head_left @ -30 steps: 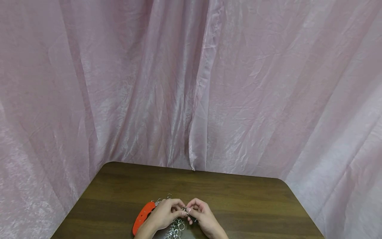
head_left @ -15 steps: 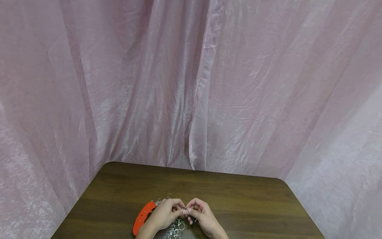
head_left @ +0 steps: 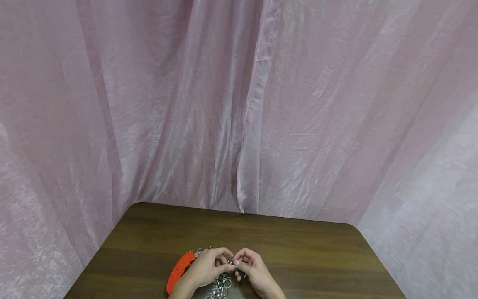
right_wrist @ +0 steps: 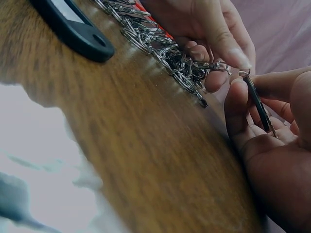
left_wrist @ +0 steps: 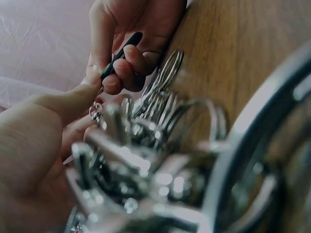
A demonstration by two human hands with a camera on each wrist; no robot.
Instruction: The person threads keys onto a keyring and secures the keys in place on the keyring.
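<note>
My left hand [head_left: 205, 265] and my right hand [head_left: 257, 274] meet fingertip to fingertip low over the table. In the right wrist view, the left thumb and fingers pinch a silver lobster clasp [right_wrist: 218, 67] with its key ring. The right fingers curl round a slim black tag [right_wrist: 257, 104], seen nearly edge-on, with a small ring [right_wrist: 244, 73] at its top end right by the left thumb. A heap of silver key rings and clasps [left_wrist: 155, 116] lies under and beside the left hand.
An orange-red curved piece with dark holes [head_left: 180, 272] lies left of the left hand. A black key tag with a white label [right_wrist: 90, 41] lies on the brown wooden table [head_left: 298, 249]. Behind the table hangs a pink curtain [head_left: 317, 124].
Both hands stay in place. Their fingertips shift slightly over the small metal pieces, closing over them half a second ago and now showing more metal between them.
</note>
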